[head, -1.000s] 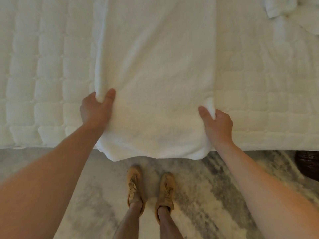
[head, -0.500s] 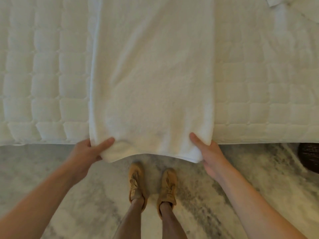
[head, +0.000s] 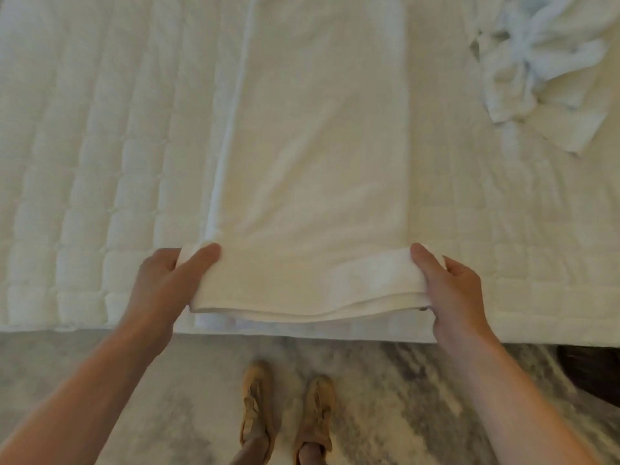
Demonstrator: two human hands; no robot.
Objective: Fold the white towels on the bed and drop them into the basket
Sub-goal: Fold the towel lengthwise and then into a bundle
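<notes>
A long white towel [head: 318, 146] lies flat on the quilted white bed [head: 84, 196], running away from me. Its near end is lifted just above the bed's front edge, doubled into layers. My left hand [head: 167, 280] pinches the near left corner, thumb on top. My right hand [head: 449, 290] grips the near right corner the same way. A dark basket [head: 593, 374] shows partly at the right edge, on the floor below the bed.
Several crumpled white towels [head: 543, 68] are heaped at the bed's far right. A mottled grey rug [head: 419, 397] covers the floor, where my two tan shoes [head: 288, 404] stand close to the bed's edge.
Both hands slid down the towel's sides to its hanging end, took hold of the near corners and lifted that end up from over the bed's edge onto the bed.
</notes>
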